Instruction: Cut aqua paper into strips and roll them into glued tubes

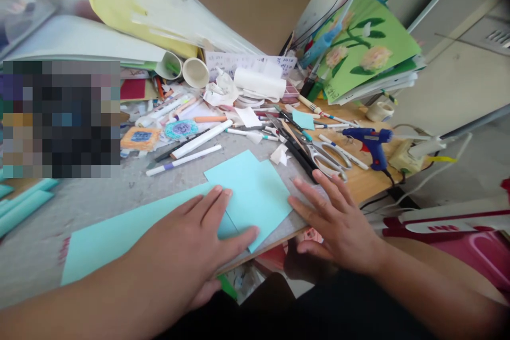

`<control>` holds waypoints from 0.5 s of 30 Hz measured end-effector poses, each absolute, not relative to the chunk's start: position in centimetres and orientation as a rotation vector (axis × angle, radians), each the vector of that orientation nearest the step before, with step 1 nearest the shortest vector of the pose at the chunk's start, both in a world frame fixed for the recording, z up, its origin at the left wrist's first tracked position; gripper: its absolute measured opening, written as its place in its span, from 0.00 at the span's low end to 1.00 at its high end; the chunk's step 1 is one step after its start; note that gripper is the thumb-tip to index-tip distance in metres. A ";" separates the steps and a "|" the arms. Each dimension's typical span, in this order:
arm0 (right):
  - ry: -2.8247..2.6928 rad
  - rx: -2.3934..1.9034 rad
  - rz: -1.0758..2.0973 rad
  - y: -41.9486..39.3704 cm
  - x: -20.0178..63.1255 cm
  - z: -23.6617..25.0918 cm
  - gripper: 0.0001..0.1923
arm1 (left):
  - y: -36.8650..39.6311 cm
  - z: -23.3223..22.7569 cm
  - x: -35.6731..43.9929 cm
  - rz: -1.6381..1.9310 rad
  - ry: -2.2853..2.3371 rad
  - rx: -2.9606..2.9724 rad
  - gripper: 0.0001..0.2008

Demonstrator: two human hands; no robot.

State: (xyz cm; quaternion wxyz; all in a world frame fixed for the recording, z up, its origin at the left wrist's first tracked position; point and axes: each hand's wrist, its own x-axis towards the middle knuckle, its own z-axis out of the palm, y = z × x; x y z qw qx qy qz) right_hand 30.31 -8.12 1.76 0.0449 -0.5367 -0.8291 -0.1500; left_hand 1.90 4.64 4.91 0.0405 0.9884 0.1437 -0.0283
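Two overlapping light-blue paper squares (258,191) lie flat near the front edge of the table. A long light-blue paper strip (119,228) reaches out to the left, its right end meeting the squares. My left hand (199,234) rests palm down where the strip and squares meet, with fingers stretched out over the paper. At the squares' right corner is my right hand (334,218), its fingers spread and the fingertips by the paper's edge. It holds nothing. Behind the squares lie scissors (329,156) and a black-handled tool (298,154).
Markers (183,160), crumpled paper (221,89) and a white roll (258,85) clutter the table's back. A blue glue gun (372,143) with a cord sits at the right edge. Rolled light-blue paper (26,210) lies far left. Green artwork sheets (370,45) lean at the back right.
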 end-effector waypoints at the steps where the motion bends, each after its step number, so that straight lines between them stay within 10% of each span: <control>1: -2.539 -1.606 -0.479 -8.2 29.6 1.7 0.36 | 4.6 4.9 2.0 -0.109 0.442 3.029 0.38; 15: -2.520 -1.345 -0.126 -8.1 25.5 1.5 0.37 | 4.7 5.4 2.5 -0.161 0.445 3.043 0.41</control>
